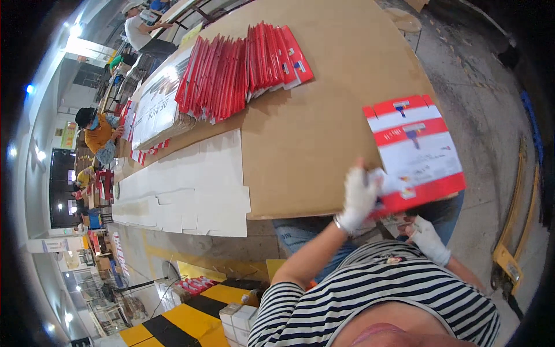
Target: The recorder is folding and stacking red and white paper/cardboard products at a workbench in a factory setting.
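A flat red-and-white printed cardboard sheet (425,153) with fold cuts lies at the table's near right corner, its lower part reaching over the edge. My left hand (355,199), in a white glove with bare fingertips, is at the sheet's lower left side. Motion blurs its fingers, so their grip on the sheet is unclear. Below the sheet's near edge, close to my lap, is my right hand (428,240), gloved the same way. Its bare fingers are loosely bent and apart, with nothing visible in them.
A row of folded red cartons (222,78) stands on the brown cardboard-covered table (324,133). Left of it lie a wrapped stack (162,110) and white sheets (185,185). A person in an orange top (99,136) works farther left. A yellow-black striped surface (185,318) is below.
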The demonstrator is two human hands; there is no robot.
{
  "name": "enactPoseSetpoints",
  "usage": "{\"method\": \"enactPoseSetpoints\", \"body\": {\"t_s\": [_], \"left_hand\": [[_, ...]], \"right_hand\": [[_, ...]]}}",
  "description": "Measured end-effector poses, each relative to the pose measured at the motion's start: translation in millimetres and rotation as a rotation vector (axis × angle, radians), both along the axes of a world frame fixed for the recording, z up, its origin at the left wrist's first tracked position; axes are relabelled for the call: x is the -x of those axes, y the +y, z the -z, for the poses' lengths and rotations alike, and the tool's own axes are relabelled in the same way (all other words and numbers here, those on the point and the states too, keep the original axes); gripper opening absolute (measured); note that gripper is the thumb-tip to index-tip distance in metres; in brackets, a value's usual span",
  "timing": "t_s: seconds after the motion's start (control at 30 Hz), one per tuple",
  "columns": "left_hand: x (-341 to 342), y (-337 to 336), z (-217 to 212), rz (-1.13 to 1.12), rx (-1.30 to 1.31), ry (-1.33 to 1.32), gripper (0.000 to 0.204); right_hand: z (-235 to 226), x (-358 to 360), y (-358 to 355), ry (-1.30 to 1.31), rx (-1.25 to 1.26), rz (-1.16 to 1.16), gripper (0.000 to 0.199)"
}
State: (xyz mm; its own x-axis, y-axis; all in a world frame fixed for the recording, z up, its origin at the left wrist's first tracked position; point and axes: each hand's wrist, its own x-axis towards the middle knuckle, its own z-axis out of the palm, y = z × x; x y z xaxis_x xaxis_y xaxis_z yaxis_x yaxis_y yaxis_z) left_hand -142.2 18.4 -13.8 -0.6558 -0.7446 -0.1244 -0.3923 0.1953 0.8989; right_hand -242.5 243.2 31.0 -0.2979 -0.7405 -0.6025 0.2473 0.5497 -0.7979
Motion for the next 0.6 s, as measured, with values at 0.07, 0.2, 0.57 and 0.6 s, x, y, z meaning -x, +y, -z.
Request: {"method": "enactPoseSetpoints", "body": {"t_s": [0.07, 0.2, 0.57, 0.6], "left_hand": [[-8.8, 39.1, -0.7, 0.212, -0.3, 0.089, 0.069], [-37.1, 24.2, -26.4, 0.336, 0.02, 0.225, 0.078], [-281.4, -111.8, -49.2, -0.236, 0.243, -1.177, 0.128], [-293.8, -109.9, -48.6, -0.253, 0.242, -1.188, 0.128]], "right_hand": [[-2.9, -13.6, -10.3, -0.141, 0.019, 0.404, 0.037], [50.5, 61.8, -16.8, 0.442, 0.098, 0.421, 0.018], [42.2, 315.3, -369.7, 0.856, 0.246, -0.155, 0.038], [50.2, 291.1, -423.6, 0.772, 0.298, -0.127, 0.038]]}}
